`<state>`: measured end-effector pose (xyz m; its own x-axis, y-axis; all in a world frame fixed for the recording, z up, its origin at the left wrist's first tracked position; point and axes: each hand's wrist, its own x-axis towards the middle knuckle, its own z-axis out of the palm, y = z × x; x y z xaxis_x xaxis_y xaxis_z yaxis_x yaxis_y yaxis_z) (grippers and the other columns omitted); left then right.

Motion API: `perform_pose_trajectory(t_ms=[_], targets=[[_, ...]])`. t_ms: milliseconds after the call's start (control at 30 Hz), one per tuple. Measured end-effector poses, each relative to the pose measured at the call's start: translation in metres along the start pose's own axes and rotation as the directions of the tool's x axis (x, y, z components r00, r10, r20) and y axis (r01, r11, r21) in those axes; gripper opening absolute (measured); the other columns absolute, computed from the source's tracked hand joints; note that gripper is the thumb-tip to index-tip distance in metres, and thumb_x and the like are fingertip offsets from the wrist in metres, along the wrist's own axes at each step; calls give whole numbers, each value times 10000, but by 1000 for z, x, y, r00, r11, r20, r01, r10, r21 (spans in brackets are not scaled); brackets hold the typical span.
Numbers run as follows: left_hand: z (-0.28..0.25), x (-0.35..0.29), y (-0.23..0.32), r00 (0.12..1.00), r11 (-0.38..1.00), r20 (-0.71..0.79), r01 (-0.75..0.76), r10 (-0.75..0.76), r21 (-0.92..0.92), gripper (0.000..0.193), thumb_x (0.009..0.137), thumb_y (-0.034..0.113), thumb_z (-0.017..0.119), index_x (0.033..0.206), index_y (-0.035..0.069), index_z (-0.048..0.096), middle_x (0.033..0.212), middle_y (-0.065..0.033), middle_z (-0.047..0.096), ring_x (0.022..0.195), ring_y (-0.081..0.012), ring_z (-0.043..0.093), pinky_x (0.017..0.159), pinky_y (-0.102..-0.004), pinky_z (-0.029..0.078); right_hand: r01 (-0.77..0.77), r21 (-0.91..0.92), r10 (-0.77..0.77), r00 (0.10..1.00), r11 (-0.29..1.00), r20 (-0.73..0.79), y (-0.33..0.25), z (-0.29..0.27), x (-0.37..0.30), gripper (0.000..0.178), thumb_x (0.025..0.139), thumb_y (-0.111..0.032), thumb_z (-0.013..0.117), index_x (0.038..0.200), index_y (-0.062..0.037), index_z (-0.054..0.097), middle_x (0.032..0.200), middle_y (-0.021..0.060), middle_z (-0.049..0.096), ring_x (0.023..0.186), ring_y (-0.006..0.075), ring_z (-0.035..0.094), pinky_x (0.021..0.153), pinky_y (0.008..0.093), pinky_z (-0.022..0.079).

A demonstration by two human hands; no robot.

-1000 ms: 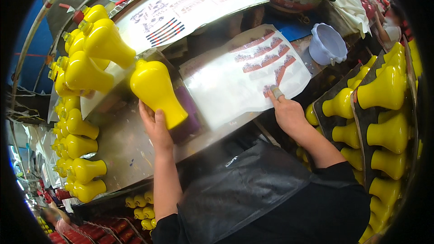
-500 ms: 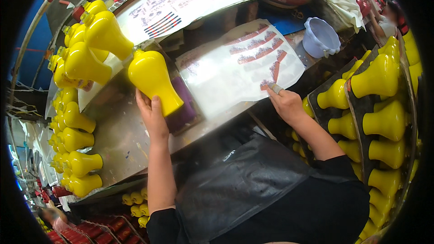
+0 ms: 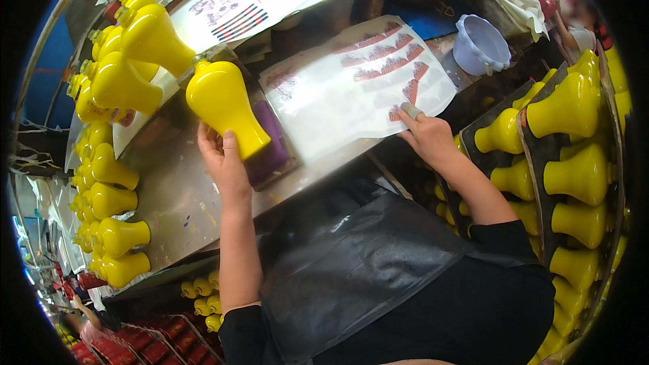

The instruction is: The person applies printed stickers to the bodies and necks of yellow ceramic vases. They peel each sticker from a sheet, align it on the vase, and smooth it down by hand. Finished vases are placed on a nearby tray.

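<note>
head view: the yellow vase (image 3: 223, 105) lies tilted on the metal worktop (image 3: 172, 196), its long axis running from a narrow neck at the upper left, near the stacked vases, down to a flared base at the lower right, which rests over a purple pad (image 3: 269, 149). the left hand (image 3: 223, 159) sits directly below that base end, fingers (image 3: 228, 143) curled up against the vase's underside and side, steadying it rather than wrapping it fully. so the vase runs up and away to the left from those fingers, and the left hand is plainly the nearer one.

to the right of the vase, just beside it, lies a white sheet of red decals (image 3: 358, 91). the right hand (image 3: 427, 136) rests on that sheet's lower right part, with taped fingertips (image 3: 411, 111) pressed down on a red decal near the edge; the fingers look bent and pinching at the paper, though whether they hold a piece i cannot tell.

further out, more yellow vases (image 3: 111, 182) line the left side and fill racks (image 3: 541, 155) on the right, and a pale plastic cup (image 3: 481, 44) stands beyond the sheet.
</note>
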<state>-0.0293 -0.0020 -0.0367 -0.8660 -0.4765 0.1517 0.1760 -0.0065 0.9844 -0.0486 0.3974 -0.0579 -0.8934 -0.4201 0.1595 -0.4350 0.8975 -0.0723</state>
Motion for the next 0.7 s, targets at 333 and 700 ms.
perform_pose_trajectory(t_ms=[333,700], targets=[[-4,-16,18,987,963,-44,-143,157,229,562,1000,104,611,1516,23,405,1509,-153,466,1272,-226,526,1047,-354,448,134,151,-95,966,979,-241,29,-8,-6,164,854,-144,760,1014,-123,790,882,109,730,726,312,699,657,395,573],[32,-44,63,848,775,209,-531,488,343,281,907,-10,651,1186,5,670,1317,-178,643,1144,-258,631,898,-340,527,-96,491,161,983,866,-93,38,-20,17,136,825,-163,781,927,-74,787,746,129,676,653,274,667,628,356,529]])
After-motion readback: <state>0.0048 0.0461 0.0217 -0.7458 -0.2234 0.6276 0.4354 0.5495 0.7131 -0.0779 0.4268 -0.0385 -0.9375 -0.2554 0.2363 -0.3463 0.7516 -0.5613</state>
